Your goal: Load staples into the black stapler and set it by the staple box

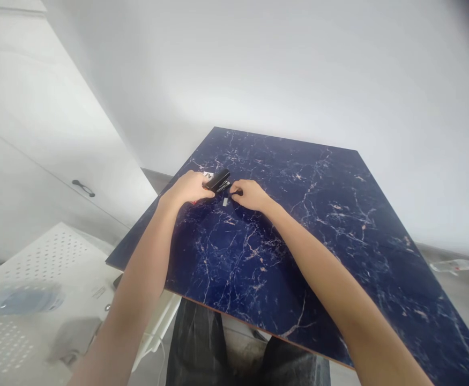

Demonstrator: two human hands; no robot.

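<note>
A black stapler (219,180) is tilted in the grip of my left hand (194,187), its front end pointing away to the right. Its jaw is parted, and a metal strip shows inside. Close to that end is my right hand (249,194), with thumb and fingertips pinched together; whatever they hold is too small to make out. A small silvery strip, perhaps staples (225,202), lies on the table just below the stapler. Behind my left hand a small white and red box (208,175) is partly hidden.
The dark blue marbled table (242,257) has its far edge near a white wall. At left stands a white perforated chair (53,257) with a clear plastic bottle (25,298) on it. Another clear bottle (459,266) lies beyond the right edge. A cabinet handle (83,188) shows at left.
</note>
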